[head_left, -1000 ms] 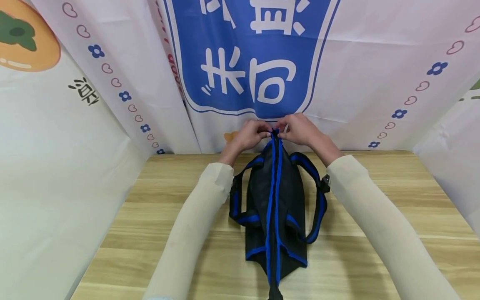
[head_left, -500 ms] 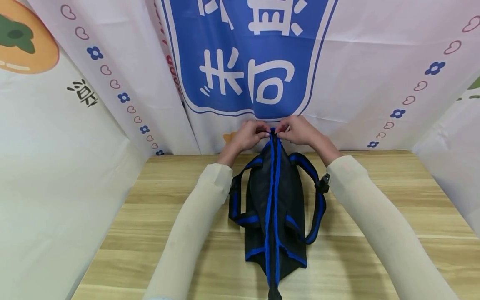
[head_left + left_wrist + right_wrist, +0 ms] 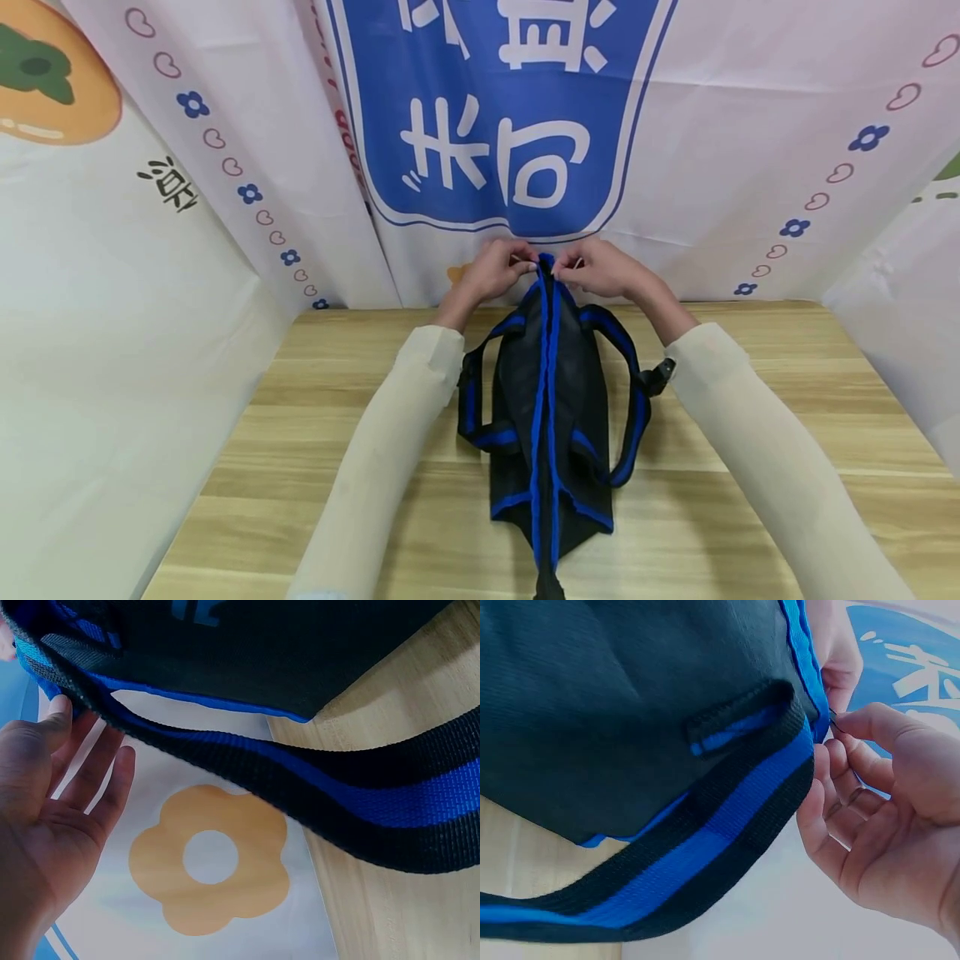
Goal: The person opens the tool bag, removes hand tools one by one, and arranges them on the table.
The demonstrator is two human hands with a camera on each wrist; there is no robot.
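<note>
A black bag (image 3: 585, 375) with blue trim lies lengthwise on the table, a zipper (image 3: 547, 375) running along its top. At its far end my left hand (image 3: 495, 268) pinches the blue-edged corner between thumb and fingers; the strap partly hides those fingertips in the left wrist view. Opposite, my right hand (image 3: 600, 267) pinches a small thin dark piece, apparently the zipper pull (image 3: 835, 721), at the bag's edge. Black-and-blue straps loop out on both sides, the left strap (image 3: 471, 400) and the right strap (image 3: 637, 433).
The wood-grain table (image 3: 300, 467) extends on both sides of the bag. Close behind the bag's far end hangs a printed white cloth (image 3: 720, 183) with a blue panel. A black buckle (image 3: 658, 377) on the right strap sits by the right sleeve.
My right hand has shifted slightly toward me, and the bag's far end has spread a little between the hands. The right strap's buckle has tilted outward. My left hand stays nearly still.
</note>
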